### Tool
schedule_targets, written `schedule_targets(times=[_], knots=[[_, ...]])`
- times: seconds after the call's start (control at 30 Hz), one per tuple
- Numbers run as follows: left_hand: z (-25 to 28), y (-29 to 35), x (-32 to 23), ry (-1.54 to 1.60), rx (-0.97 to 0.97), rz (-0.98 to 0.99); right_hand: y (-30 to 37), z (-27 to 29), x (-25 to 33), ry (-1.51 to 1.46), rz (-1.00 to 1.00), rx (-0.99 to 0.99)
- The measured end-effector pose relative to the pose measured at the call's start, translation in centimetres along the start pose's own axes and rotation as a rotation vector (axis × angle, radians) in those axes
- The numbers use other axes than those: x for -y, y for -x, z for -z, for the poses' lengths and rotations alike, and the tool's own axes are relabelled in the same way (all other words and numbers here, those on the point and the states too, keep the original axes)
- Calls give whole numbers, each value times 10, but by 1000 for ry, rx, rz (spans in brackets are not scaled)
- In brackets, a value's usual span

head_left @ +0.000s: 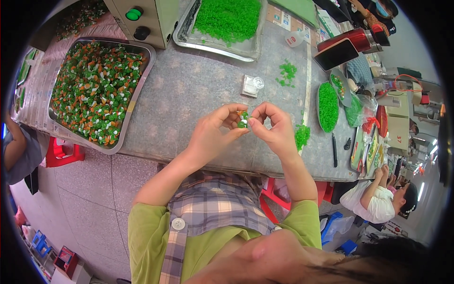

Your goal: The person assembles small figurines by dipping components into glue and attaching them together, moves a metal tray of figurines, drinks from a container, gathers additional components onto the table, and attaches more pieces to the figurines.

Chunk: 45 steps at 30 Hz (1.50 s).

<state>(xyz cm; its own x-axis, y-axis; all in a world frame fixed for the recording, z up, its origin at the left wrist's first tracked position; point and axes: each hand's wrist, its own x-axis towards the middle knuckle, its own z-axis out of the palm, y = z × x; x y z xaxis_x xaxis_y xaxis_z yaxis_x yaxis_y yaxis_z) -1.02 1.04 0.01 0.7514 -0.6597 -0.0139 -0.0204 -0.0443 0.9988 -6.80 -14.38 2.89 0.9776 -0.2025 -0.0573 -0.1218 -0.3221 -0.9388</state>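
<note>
Over the near part of the grey table, my left hand (210, 132) is closed in a pinch around a small green, white and orange plastic piece (243, 122). Beside it, my right hand (275, 130) has its thumb and forefinger pressed together at the piece's right side. Whether those right fingertips grip the same piece or another tiny part is too small to tell. Just beyond my hands lies a small pale square block (249, 88) with a clear round lump on it. Loose green bits (301, 136) are scattered close to my right wrist.
A metal tray (150, 59) heaped with green, white and orange pieces stands left. Behind are a beige machine (166, 19) and a tray (213, 51) of green bits. Rightward are an oval dish of green bits (327, 106), a phone (336, 54), a red flask (353, 39) and a pen (335, 150).
</note>
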Motion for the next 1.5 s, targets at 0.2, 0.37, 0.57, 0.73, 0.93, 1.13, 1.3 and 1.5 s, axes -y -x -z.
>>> schedule_targets(times=[0.2,0.37,0.57,0.73,0.93,1.13,1.3,1.5], knots=[[-3,1,-2,-123,-55,-112,1,0,6,35,-41,-14],[-5,1,-4,-217,-77,-174,-1,1,15,127,-106,6],[-1,-2,-6,-72,0,-41,-5,7,21,256,-78,58],[-4,-1,-3,-65,-1,-41,-8,9,21,256,-208,115],[-10,-1,-2,-225,-132,-219,-10,11,10,-4,-283,143],[-12,0,-3,-266,-157,-306,-8,11,0,-383,-319,165],[-7,-2,0,-48,-37,-83,-6,11,9,-395,-347,147],[-4,-3,0,31,6,-6,-3,12,20,157,-74,93]])
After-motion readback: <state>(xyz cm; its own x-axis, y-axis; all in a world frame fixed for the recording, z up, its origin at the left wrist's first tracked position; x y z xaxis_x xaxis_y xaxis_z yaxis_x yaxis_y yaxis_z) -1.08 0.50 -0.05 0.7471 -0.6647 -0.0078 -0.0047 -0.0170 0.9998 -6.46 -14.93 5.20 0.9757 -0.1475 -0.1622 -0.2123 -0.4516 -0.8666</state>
